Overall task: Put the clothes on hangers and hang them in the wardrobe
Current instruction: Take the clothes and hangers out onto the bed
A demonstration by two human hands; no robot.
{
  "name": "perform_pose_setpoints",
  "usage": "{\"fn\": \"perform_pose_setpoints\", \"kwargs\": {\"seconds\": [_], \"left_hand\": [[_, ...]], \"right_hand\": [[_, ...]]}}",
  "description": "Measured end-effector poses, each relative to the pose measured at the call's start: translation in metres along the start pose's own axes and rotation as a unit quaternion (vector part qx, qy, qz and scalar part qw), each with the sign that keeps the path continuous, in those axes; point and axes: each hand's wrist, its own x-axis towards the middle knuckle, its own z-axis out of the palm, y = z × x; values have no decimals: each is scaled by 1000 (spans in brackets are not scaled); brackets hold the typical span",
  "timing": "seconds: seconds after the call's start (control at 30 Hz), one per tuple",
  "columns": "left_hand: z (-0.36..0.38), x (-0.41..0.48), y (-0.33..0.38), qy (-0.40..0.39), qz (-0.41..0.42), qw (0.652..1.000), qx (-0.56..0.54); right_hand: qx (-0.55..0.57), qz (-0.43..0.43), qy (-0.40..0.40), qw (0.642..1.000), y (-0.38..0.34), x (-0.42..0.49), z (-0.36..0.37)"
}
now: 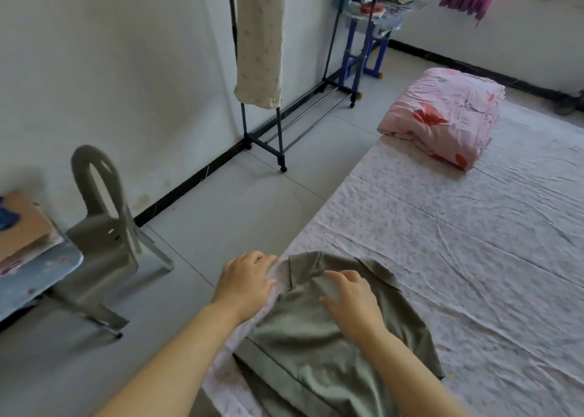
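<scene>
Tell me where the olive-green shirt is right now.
Head view, bottom centre: the shirt lies on the bed at its near left edge, the right hand resting on it, the left hand beside its collar.

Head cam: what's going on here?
A person's two hands are at an olive-green collared shirt lying flat at the near edge of a bed with a pale floral sheet. The right hand rests with spread fingers on the shirt below the collar. The left hand sits at the bed edge beside the collar, its grip unclear. No hanger is in view. A cream patterned garment hangs on the black metal clothes rack by the wall.
</scene>
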Motion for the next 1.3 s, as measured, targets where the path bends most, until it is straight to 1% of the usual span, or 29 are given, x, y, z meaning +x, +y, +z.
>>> {"fn": "perform_pose_setpoints", "kwargs": {"seconds": [0.13, 0.23, 0.33, 0.43, 0.6, 0.7, 0.87, 0.97, 1.2, 1.3], "left_hand": [[-35, -44, -58, 35, -81, 995, 37], [-58, -93, -108, 77, -158, 983, 54], [-78, -160, -155, 123, -250, 959, 57], [-92, -242, -196, 158, -346, 923, 52], [-101, -394, -252, 186, -462, 865, 64], [-98, -483, -276, 195, -521, 829, 62], [-94, -617, -314, 217, -613, 758, 56], [-91, -683, -332, 228, -658, 716, 53], [-97, -807, -373, 247, -757, 604, 13], [-102, -845, -389, 253, -796, 550, 8]], "right_hand": [[-31, -104, -13, 994, -75, 11, 3], [-50, -191, -36, 980, -144, 11, 16], [-71, -279, -68, 955, -219, 0, 42], [-91, -360, -101, 923, -296, -26, 78], [-126, -475, -150, 858, -412, -102, 149], [-143, -518, -181, 824, -472, -157, 193], [-179, -606, -212, 745, -564, -249, 261], [-177, -639, -233, 711, -612, -299, 295], [-179, -737, -267, 594, -720, -404, 375], [-179, -783, -272, 531, -768, -440, 410]]}}
